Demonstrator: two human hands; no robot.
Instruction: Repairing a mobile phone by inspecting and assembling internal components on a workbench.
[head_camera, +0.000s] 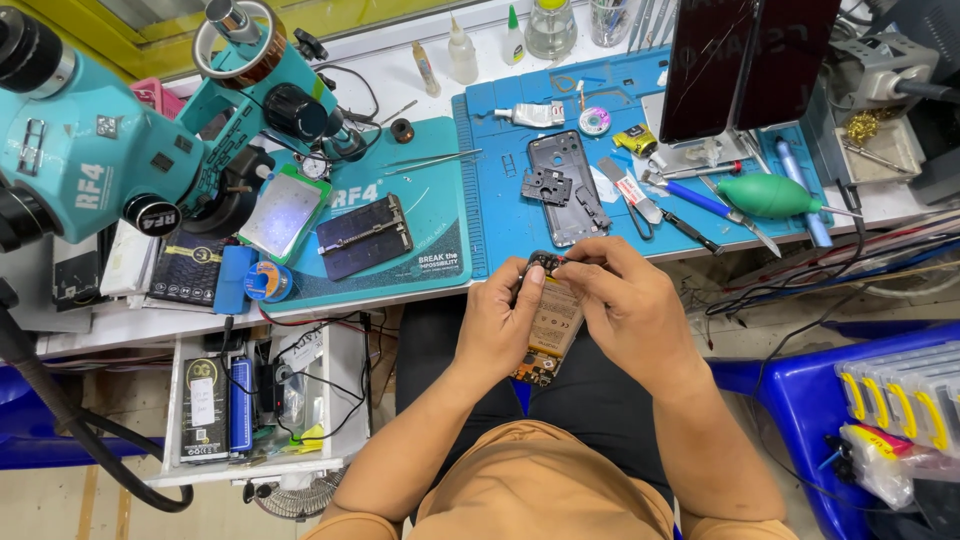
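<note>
Both hands meet over the person's lap, just off the near edge of the table (420, 60). The left hand (497, 325) is clenched around the side of an opened phone (548, 325), back cover off, its orange insides and camera block facing up. The right hand (630, 300) comes in from three o'clock, its fingers (580, 268) pinched on the phone's top end by the cameras. At twelve o'clock from the hands, on the blue mat (500, 210), lies a dark rear phone frame (567, 188). Towards two o'clock rests a green air blower (768, 195), with tweezers (690, 228) nearby. At ten o'clock stands a teal microscope (130, 150), over a teal mat (420, 230) that carries a black holder plate (364, 236).
</note>
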